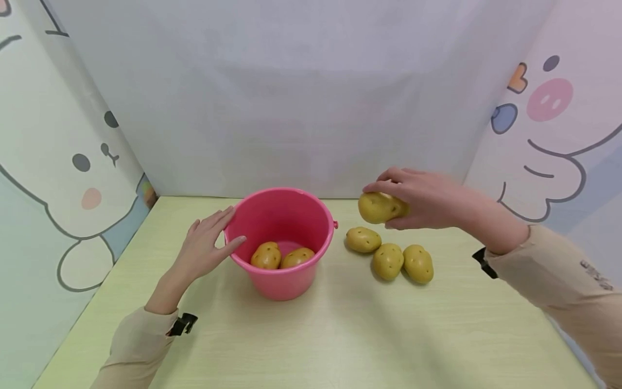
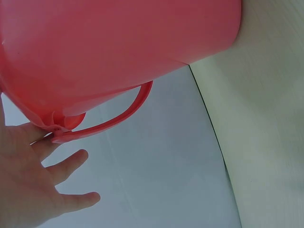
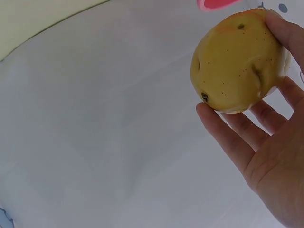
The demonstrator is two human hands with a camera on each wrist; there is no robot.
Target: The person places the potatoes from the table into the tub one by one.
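My right hand (image 1: 427, 200) holds a yellow potato (image 1: 376, 207) between thumb and fingers, raised above the table to the right of the bucket. The right wrist view shows this potato (image 3: 240, 61) with the thumb on one side and fingertips on the other. A pink bucket (image 1: 284, 281) stands upright, with two potatoes (image 1: 266, 256) at its bottom. My left hand (image 1: 204, 246) touches the left of the bucket's rim, thumb over the edge. In the left wrist view its fingers are spread and mostly straight beside the handle (image 2: 114, 121).
Three more potatoes, among them a middle one (image 1: 387, 261), lie close together on the pale table (image 1: 311, 346), right of the bucket. A plain whitish wall (image 1: 301, 108) rises behind the table, and cartoon-printed panels (image 1: 549, 135) flank both sides.
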